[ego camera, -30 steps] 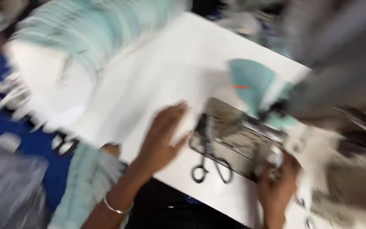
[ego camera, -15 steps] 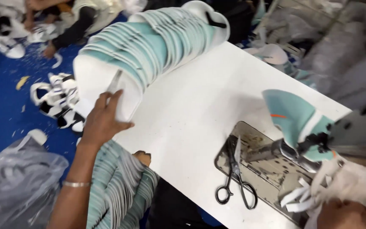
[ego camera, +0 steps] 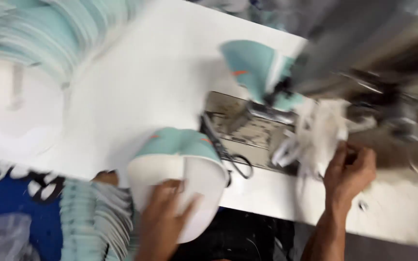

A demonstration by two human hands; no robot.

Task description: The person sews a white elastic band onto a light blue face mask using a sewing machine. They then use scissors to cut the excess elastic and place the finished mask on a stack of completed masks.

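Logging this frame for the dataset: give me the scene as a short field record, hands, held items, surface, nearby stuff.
left hand: left hand grips a curved teal-and-white piece at the near table edge
right hand: right hand closed on white strips beside the sewing machine
surface: white table
under machine: another teal piece
tools: scissors lying on the metal plate
stock: stack of teal-and-white pieces at far left; second stack by the left arm
image quality: motion-blurred, fine detail unclear
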